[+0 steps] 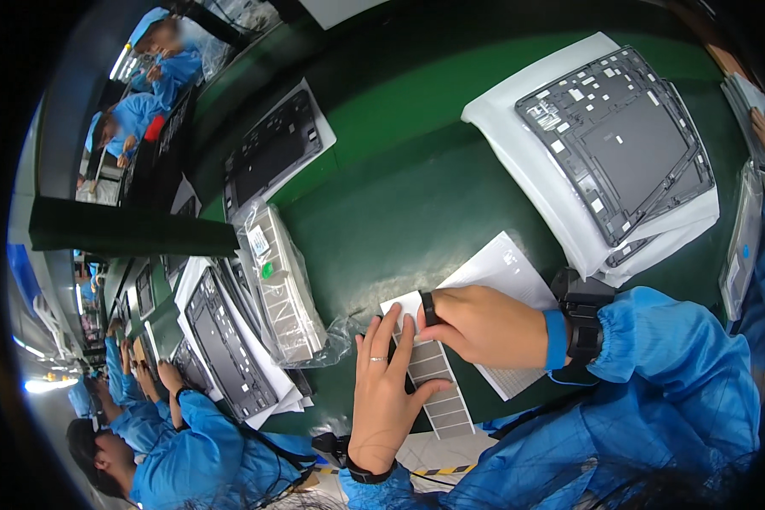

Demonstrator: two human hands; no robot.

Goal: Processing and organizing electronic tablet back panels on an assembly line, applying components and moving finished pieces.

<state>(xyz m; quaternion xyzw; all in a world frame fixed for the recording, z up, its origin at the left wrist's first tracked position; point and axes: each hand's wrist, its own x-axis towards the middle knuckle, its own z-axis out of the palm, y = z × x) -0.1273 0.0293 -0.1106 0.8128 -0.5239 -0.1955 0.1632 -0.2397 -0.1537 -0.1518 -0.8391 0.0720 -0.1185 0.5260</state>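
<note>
A narrow white-edged sheet of grey rectangular pads (449, 403) lies at the table's near edge, sticking out over it. My left hand (387, 378) rests on it, fingers stretched and apart, a ring on one finger. At the sheet's far end my right hand (484, 323) is closed, its fingers curled down beside a black band (428, 308). What its fingertips pinch is hidden. Beneath my right wrist lies a white printed paper (506, 268). A clear plastic bag (285, 293) with a stack of similar pad sheets sits left of my hands.
Black tablet-like housings (633, 140) lie on white wrapping (518, 153) at the far right. More housings lie at the far left (276, 140) and near left (225, 340). A dark shelf edge (136, 229) juts in from the left. Co-workers in blue (204, 450) sit alongside.
</note>
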